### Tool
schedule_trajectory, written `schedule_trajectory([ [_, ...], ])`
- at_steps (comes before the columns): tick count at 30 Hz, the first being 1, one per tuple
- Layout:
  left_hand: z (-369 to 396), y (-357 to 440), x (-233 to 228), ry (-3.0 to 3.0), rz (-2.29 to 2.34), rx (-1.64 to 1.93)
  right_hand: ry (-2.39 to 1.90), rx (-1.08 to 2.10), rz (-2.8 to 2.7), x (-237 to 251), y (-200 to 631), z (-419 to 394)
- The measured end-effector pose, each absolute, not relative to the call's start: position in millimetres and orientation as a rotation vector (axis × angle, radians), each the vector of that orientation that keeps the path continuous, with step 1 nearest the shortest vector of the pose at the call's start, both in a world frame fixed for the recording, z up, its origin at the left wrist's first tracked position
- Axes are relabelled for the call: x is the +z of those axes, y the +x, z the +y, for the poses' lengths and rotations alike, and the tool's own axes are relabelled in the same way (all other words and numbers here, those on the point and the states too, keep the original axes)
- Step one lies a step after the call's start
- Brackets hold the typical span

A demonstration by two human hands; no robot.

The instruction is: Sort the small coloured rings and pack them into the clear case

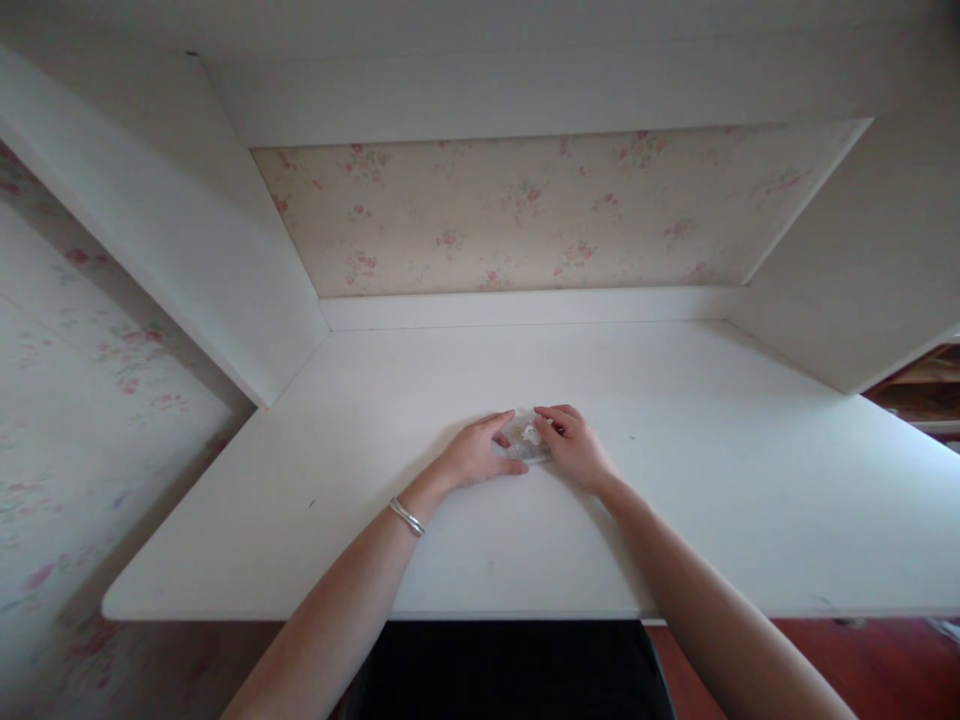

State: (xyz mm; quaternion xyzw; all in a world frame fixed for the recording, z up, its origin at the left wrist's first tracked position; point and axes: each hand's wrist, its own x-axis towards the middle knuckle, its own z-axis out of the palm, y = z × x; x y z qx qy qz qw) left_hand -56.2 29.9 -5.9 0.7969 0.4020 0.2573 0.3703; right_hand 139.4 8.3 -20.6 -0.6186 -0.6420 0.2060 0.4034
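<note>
Both hands on small clear plastic packet [527, 438], mid white wooden desk [675, 520]. Left hand [477, 455] cups packet's left edge, fingers curled. Right hand [576, 445] pinches right edge. Silver bangle [406, 516] behind left hand.

Both forearms bare, no sleeves in view. Left wrist carries a thin silver bangle [406, 516], sitting just behind the left hand [476, 455]. Right hand [576, 445] wears no rings or bands.
</note>
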Motion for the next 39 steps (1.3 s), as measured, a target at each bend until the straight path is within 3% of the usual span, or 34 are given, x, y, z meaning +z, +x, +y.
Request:
schedule_trajectory([
  [39, 31.4, -52.9, -8.9, 2.158, 1.054, 0.713, -1.56, 0.567, -1.559, -24.2, 139.8, 12.0],
])
